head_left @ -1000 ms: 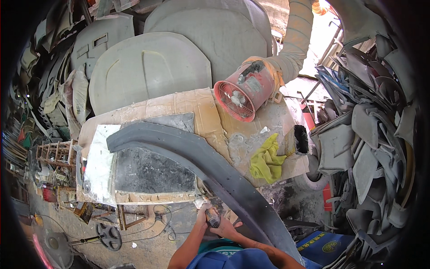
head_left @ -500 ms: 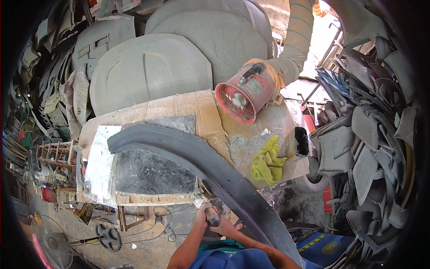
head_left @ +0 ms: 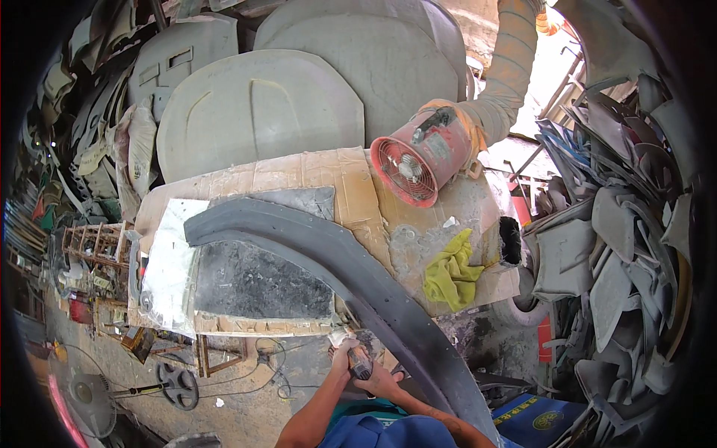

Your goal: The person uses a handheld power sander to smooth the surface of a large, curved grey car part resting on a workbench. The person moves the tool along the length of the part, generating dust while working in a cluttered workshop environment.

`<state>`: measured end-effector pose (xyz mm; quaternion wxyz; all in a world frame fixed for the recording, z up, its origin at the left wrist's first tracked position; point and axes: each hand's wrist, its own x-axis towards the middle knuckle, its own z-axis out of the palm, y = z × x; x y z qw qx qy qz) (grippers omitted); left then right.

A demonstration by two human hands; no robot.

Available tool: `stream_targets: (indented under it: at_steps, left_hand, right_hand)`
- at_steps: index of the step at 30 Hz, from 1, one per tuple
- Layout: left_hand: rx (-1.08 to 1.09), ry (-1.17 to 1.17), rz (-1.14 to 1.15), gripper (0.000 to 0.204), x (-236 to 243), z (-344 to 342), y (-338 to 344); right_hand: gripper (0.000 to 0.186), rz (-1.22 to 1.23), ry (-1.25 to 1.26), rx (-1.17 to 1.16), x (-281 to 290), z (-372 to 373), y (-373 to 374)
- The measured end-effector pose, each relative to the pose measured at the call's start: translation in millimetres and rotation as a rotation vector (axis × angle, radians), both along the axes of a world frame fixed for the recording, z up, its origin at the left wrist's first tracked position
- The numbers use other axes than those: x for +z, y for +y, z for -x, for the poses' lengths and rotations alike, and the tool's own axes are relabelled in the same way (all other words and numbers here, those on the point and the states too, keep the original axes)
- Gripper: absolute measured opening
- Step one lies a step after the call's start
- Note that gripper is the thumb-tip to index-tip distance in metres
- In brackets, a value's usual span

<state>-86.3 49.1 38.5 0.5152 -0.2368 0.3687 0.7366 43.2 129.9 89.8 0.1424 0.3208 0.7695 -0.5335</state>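
Note:
A power tool [head_left: 362, 365], orange and dark and shaped like an angle grinder, is held between both hands. My left hand [head_left: 344, 354] is closed around its front part, and my right hand [head_left: 381, 381] grips the rear of the body. The tool's head lies beside the inner edge of a long, curved dark-grey panel [head_left: 373, 287], which looks like a wheel-arch trim; contact cannot be made out. The panel's far end rests on a cardboard-covered table [head_left: 261, 173], while its near end reaches down past my right forearm.
Behind the table lean large grey moulded panels [head_left: 261, 112]. A red blower fan [head_left: 418, 160] with a wide hose and a yellow-green cloth [head_left: 453, 272] are on the table's right. Grey parts are piled at right. Cables [head_left: 272, 366] and a standing fan [head_left: 88, 392] occupy the left floor.
The whole view has shifted slightly, so the table and fan appear a little further right. Both hands keep their hold on the power tool, with its head slightly nearer to me.

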Motion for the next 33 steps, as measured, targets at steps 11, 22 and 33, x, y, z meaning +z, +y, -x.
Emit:
stream_targets:
  at_steps: [11, 22, 33]
  left_hand:
    - [-0.024, 0.046, 0.009, 0.02, 9, -3, 0]
    - [0.04, 0.05, -0.068, 0.021, -5, 25, 4]
    - [-0.014, 0.056, 0.012, 0.02, -2, -15, 0]
  right_hand:
    - [0.084, 0.031, -0.088, 0.035, 23, 3, 5]
    - [0.082, 0.028, 0.038, 0.043, -4, 26, 12]
    - [0.081, 0.012, -0.002, 0.015, -1, -18, 1]
